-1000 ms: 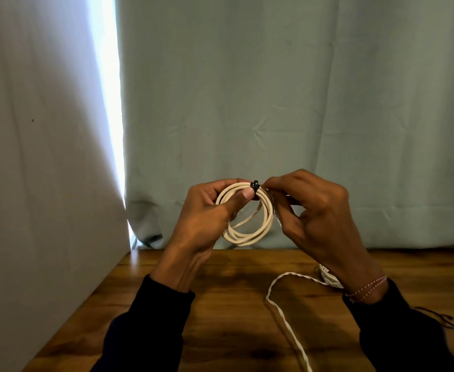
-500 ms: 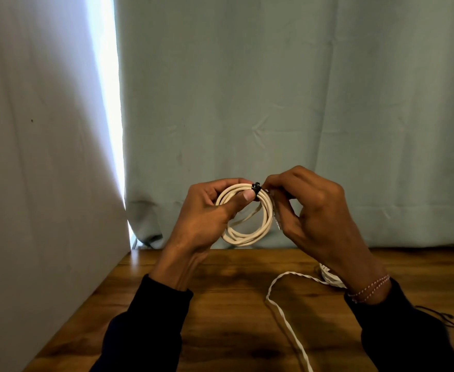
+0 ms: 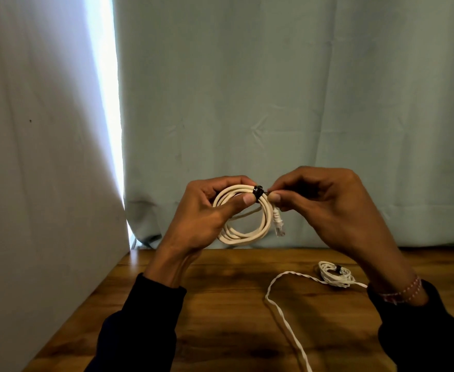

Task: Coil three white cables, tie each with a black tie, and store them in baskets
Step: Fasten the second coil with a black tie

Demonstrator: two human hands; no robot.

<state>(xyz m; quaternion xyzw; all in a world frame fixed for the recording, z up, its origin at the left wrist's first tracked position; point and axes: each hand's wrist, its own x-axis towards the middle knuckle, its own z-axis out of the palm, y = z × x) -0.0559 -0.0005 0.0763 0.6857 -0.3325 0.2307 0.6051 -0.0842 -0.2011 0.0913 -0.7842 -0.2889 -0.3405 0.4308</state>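
Note:
A coiled white cable [image 3: 250,234] hangs in the air above the wooden table. My left hand [image 3: 207,210] grips the coil's left side, thumb pressed beside a black tie [image 3: 258,192] wrapped round its top. My right hand [image 3: 325,205] pinches the free end of that tie just right of the coil. A clear plug [image 3: 279,227] dangles at the coil's right. On the table at the right lies a second coiled white cable [image 3: 334,273] with a black tie on it. A twisted white cable [image 3: 279,310] runs loose toward the front edge.
The wooden table [image 3: 220,304] meets a pale green curtain [image 3: 274,103] at the back. A white wall panel [image 3: 32,183] closes off the left side. No baskets are in view.
My right hand has shifted to the right, away from the coil, pulling on the tie's end. This uncovers the plug and the tied coil on the table. The left hand holds still.

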